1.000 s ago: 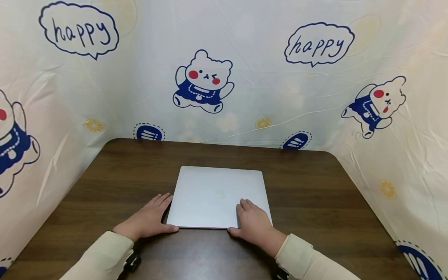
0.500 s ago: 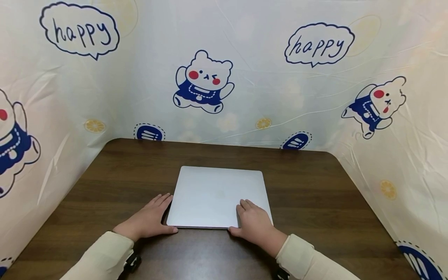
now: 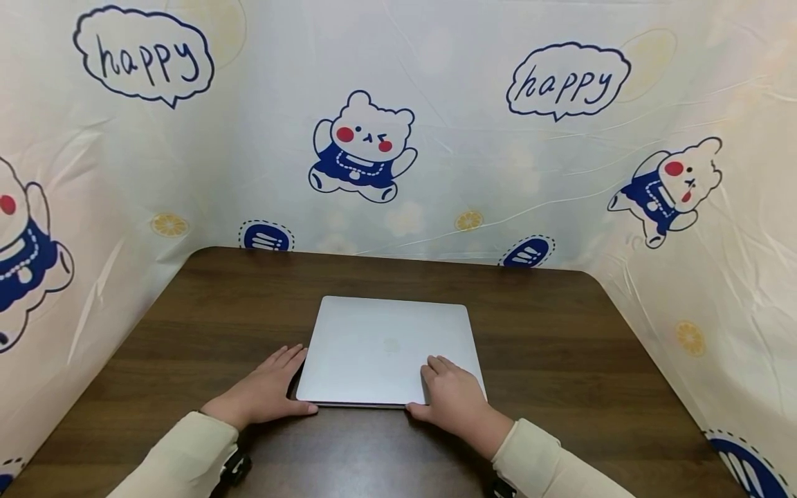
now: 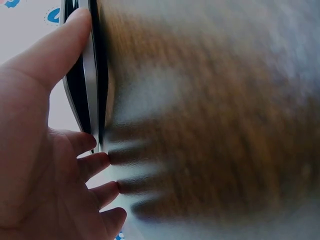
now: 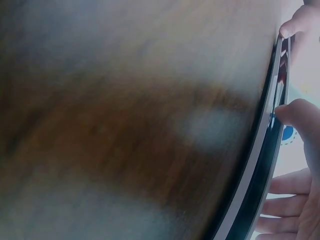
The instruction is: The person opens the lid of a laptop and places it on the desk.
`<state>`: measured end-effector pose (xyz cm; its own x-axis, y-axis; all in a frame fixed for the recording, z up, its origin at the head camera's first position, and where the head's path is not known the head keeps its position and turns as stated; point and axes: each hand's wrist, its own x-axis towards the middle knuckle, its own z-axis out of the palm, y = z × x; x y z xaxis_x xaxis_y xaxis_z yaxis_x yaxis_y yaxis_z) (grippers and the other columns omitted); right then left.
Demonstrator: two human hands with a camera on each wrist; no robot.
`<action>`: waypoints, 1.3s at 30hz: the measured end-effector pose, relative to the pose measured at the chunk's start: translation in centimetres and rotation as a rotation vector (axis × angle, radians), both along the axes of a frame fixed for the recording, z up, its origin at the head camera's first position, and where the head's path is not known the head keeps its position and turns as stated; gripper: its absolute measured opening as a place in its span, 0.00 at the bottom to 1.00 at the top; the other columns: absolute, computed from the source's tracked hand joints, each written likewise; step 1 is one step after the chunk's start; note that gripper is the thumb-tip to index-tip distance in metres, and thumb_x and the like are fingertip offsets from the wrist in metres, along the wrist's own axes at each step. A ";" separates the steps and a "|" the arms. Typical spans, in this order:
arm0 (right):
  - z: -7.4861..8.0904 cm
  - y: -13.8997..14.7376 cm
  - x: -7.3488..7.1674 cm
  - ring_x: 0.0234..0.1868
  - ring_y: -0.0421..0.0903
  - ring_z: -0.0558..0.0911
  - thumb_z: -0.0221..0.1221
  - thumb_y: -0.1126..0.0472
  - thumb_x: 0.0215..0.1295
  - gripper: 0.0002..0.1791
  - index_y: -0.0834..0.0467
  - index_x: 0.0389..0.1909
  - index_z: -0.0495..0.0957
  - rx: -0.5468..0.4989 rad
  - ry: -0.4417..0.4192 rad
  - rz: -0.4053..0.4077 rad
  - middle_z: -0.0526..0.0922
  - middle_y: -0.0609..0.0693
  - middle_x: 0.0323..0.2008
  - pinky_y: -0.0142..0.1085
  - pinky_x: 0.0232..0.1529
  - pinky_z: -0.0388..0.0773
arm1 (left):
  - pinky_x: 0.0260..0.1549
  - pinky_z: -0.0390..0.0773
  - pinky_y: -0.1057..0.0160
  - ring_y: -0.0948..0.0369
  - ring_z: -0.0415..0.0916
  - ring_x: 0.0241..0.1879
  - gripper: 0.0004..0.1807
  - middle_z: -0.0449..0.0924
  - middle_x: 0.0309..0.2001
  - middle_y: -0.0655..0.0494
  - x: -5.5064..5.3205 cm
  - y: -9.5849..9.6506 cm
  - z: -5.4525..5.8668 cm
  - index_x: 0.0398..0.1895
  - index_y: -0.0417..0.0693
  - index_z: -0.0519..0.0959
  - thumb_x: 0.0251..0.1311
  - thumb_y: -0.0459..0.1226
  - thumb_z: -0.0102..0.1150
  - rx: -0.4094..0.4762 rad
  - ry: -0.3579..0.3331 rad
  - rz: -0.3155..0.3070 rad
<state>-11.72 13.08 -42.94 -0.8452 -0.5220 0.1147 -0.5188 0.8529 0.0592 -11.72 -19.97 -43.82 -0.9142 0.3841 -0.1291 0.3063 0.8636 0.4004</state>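
Note:
A silver laptop (image 3: 373, 349) lies flat on the wooden table (image 3: 249, 297), its front edge toward me. My left hand (image 3: 264, 391) rests along its left side with the fingers straight and the thumb at the front left corner. Over the lid's front right part lies my right hand (image 3: 454, 401), fingers extended, thumb at the front edge. In the right wrist view a narrow dark gap shows between lid and base of the laptop (image 5: 250, 175), with the right thumb (image 5: 297, 112) at that gap. The left thumb (image 4: 75, 37) touches the edge in the left wrist view.
A pale curtain (image 3: 461, 159) printed with bears and "happy" bubbles surrounds the table's back and sides. Cream sleeves (image 3: 180, 453) cover both forearms, and a dark device (image 3: 236, 467) is strapped at the left wrist.
Almost nothing moves. Both hands keep their places on the laptop, and the view shifts very slightly.

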 end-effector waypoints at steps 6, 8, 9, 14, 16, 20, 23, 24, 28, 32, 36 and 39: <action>0.1 0.0 0.1 0.54 0.52 0.81 0.64 0.35 0.52 0.36 0.63 0.47 0.81 -0.015 0.021 0.002 0.82 0.57 0.51 0.40 0.52 0.78 | 0.63 0.57 0.37 0.33 0.50 0.69 0.60 0.56 0.70 0.31 0.0 0.0 0.0 0.70 0.32 0.57 0.45 0.65 0.66 -0.002 0.005 -0.009; 0.2 0.1 0.2 0.53 0.52 0.81 0.64 0.36 0.52 0.35 0.63 0.46 0.82 -0.019 0.028 0.003 0.82 0.57 0.50 0.40 0.52 0.78 | 0.63 0.57 0.37 0.33 0.50 0.69 0.59 0.56 0.69 0.31 0.0 0.0 0.0 0.70 0.31 0.58 0.45 0.65 0.66 0.009 0.009 -0.009; 0.2 0.1 0.2 0.53 0.51 0.81 0.64 0.36 0.52 0.35 0.63 0.46 0.82 -0.022 0.030 0.003 0.82 0.57 0.50 0.40 0.52 0.78 | 0.63 0.57 0.37 0.32 0.50 0.68 0.59 0.56 0.69 0.30 0.0 -0.1 -0.1 0.70 0.31 0.58 0.45 0.65 0.66 0.015 0.014 -0.010; 0.4 0.1 0.3 0.51 0.51 0.82 0.65 0.38 0.51 0.33 0.63 0.45 0.82 -0.043 0.041 0.011 0.83 0.56 0.48 0.41 0.50 0.79 | 0.63 0.56 0.37 0.33 0.50 0.69 0.59 0.57 0.70 0.31 -0.1 -0.4 -0.8 0.70 0.32 0.59 0.46 0.67 0.63 0.034 0.027 0.000; 0.4 0.1 0.3 0.51 0.51 0.82 0.66 0.38 0.51 0.32 0.63 0.44 0.82 -0.055 0.050 0.015 0.83 0.56 0.48 0.41 0.50 0.79 | 0.64 0.56 0.37 0.34 0.49 0.70 0.59 0.56 0.70 0.32 -0.2 -0.4 -0.9 0.71 0.34 0.58 0.47 0.68 0.62 0.034 0.021 0.007; 0.3 0.2 0.3 0.50 0.50 0.82 0.66 0.38 0.50 0.31 0.62 0.43 0.83 -0.061 0.066 0.013 0.83 0.55 0.47 0.41 0.47 0.80 | 0.63 0.56 0.36 0.33 0.48 0.69 0.59 0.55 0.70 0.31 -0.2 -0.3 -0.6 0.71 0.34 0.57 0.47 0.67 0.62 0.039 -0.002 0.002; 0.3 0.2 0.3 0.50 0.50 0.82 0.66 0.38 0.50 0.31 0.61 0.43 0.83 -0.056 0.079 0.011 0.83 0.55 0.47 0.41 0.44 0.82 | 0.63 0.56 0.35 0.32 0.48 0.69 0.59 0.55 0.70 0.31 -0.1 -0.2 -0.3 0.71 0.33 0.57 0.47 0.66 0.64 0.036 -0.015 -0.002; 0.3 0.2 0.3 0.50 0.50 0.82 0.66 0.38 0.50 0.31 0.61 0.42 0.83 -0.056 0.084 0.012 0.83 0.54 0.46 0.41 0.42 0.82 | 0.63 0.57 0.36 0.32 0.48 0.69 0.59 0.55 0.70 0.31 -0.1 -0.2 -0.2 0.71 0.33 0.57 0.47 0.65 0.64 0.033 -0.017 -0.001; 0.3 0.3 0.3 0.49 0.49 0.82 0.66 0.38 0.49 0.30 0.60 0.41 0.83 -0.062 0.106 0.015 0.84 0.54 0.45 0.41 0.39 0.82 | 0.62 0.58 0.36 0.32 0.49 0.69 0.58 0.55 0.70 0.31 -0.1 -0.2 -0.2 0.71 0.33 0.58 0.46 0.64 0.66 0.025 -0.016 0.000; 0.3 0.3 0.3 0.48 0.49 0.83 0.66 0.38 0.50 0.29 0.60 0.41 0.84 -0.072 0.124 0.019 0.84 0.53 0.45 0.40 0.38 0.82 | 0.62 0.57 0.36 0.33 0.48 0.69 0.59 0.55 0.70 0.32 -0.2 -0.1 -0.1 0.71 0.34 0.57 0.46 0.64 0.66 0.022 -0.037 0.014; 0.2 0.4 0.4 0.48 0.49 0.83 0.66 0.39 0.50 0.28 0.60 0.40 0.83 -0.080 0.142 0.032 0.84 0.53 0.44 0.40 0.38 0.82 | 0.62 0.58 0.35 0.33 0.48 0.69 0.59 0.54 0.70 0.32 -0.2 0.0 0.0 0.71 0.34 0.57 0.46 0.63 0.66 0.023 -0.049 0.018; 0.1 0.5 0.5 0.47 0.49 0.83 0.66 0.39 0.51 0.28 0.60 0.39 0.83 -0.084 0.161 0.047 0.84 0.53 0.43 0.40 0.38 0.82 | 0.61 0.58 0.35 0.32 0.48 0.69 0.59 0.54 0.70 0.31 -0.1 0.1 0.2 0.71 0.33 0.57 0.46 0.63 0.67 0.026 -0.053 0.018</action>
<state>-11.26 13.54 -42.80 -0.7873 -0.5431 0.2919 -0.5475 0.8335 0.0743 -11.83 -19.85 -43.59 -0.9130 0.3719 -0.1677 0.2690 0.8578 0.4379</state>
